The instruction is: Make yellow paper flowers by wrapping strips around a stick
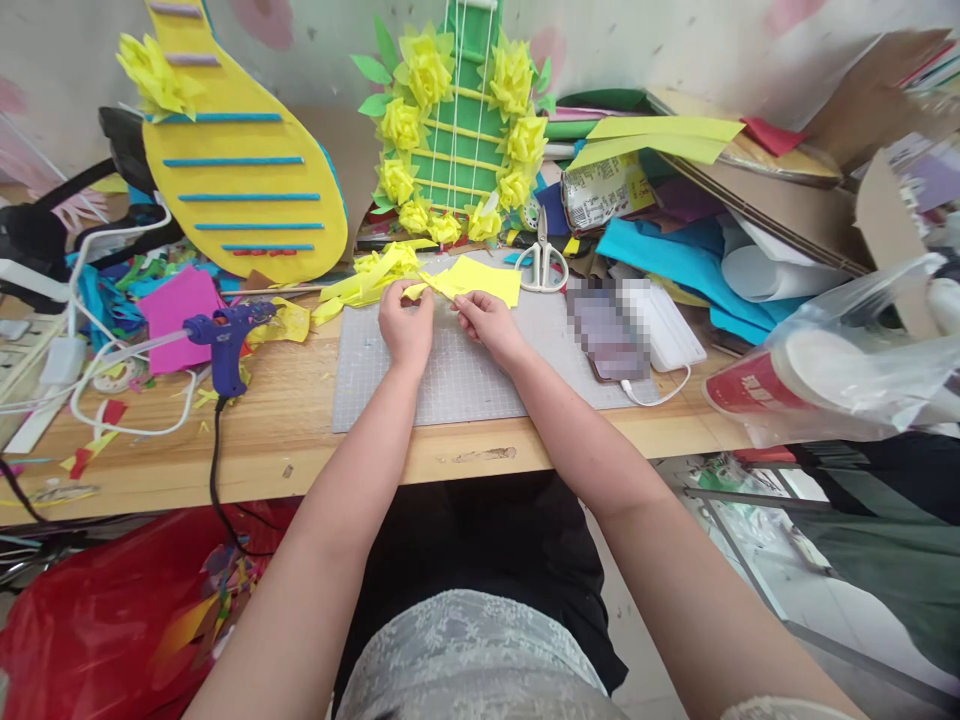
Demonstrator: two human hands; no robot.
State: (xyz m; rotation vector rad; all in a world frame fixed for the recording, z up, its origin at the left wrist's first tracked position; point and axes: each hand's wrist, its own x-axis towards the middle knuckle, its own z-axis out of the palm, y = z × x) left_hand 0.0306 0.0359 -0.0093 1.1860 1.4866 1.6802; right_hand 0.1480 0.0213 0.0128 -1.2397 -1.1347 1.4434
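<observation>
My left hand (407,322) is closed, its thumb and finger pinching a small piece of yellow crepe paper (414,291). Just to its right, my right hand (489,322) pinches the other side of that paper; its exact shape is partly hidden by the fingers. Both hands are over the grey cutting mat (375,390). Behind them lie a flat yellow paper sheet (491,280) and a heap of yellow strips (375,275). White-handled scissors (541,262) rest at the mat's back right, points away from me.
A purple glue gun (229,345) stands at left by magenta paper (178,310). Against the wall lean a yellow lute-shaped cutout (247,190) and a green one (461,150) ringed with yellow paper flowers. To the right are a phone (611,330), a white power bank (664,325) and a bagged cup (772,380).
</observation>
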